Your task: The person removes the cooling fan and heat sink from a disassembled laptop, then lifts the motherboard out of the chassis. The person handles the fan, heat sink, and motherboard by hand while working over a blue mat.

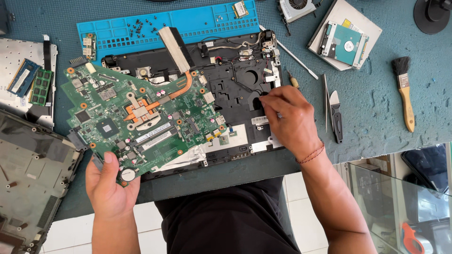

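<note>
A green laptop motherboard [136,120] with a copper heat pipe and finned heatsink lies tilted over the black laptop base [235,80]. My left hand [109,183] grips the board's near left corner, thumb on top beside a round coin cell. My right hand [287,117] rests on the right side of the black base, fingers pinched together at a dark recess; whether something small is between them is hidden.
A blue screw tray [197,21] with several screws lies behind. Keyboard with memory sticks [28,80] and a grey bottom cover [33,178] sit left. Right: screwdriver [296,59], tweezers [325,101], knife [336,117], brush [405,91], hard drive [346,44], fan [296,8], glass case [400,202].
</note>
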